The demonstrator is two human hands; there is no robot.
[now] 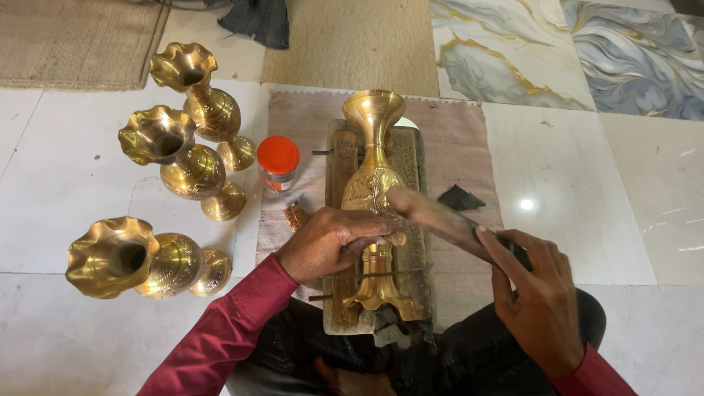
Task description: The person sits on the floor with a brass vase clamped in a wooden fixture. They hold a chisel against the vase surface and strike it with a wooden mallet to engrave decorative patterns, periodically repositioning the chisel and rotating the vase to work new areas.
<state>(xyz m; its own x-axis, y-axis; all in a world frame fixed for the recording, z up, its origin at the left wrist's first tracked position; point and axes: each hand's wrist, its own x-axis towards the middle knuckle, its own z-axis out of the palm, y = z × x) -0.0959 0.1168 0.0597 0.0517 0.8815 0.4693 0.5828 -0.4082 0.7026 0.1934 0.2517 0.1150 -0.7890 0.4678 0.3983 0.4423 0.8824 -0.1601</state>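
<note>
Item: brass vase (372,183), lying on its side lengthwise along a wooden cradle block (412,257), mouth away from the person, flared foot near the lap.
Support: the block sits on a pinkish cloth mat (462,154) on the pale tiled floor (572,198); thin metal pins across the block appear to pen the foot and the neck.
Left hand (334,240): laid over the vase's narrow waist just above the foot, fingers curled together and pressing it down; a small punch-like tool seems pinched at the fingertips (too small to be sure).
Right hand (539,293): fingers closed around the handle end of a wooden mallet (433,214), index finger stretched along the shaft, its head resting against the vase's belly.
Handling, judged: rigid metal, probably weighty for its size; polished and round, so likely to roll and slip under bare fingers; thin walls could dent under a stray blow.
Best hold, judged: the slim waist, or the stem beneath the mouth, where fingers can wrap; the foot rim is a fair second (the belly is too wide and slick).
Nearby: three similar brass vases (183,158) with frilled mouths lying on the floor to the left; a small jar with an orange lid (278,163) at the mat's edge.
</note>
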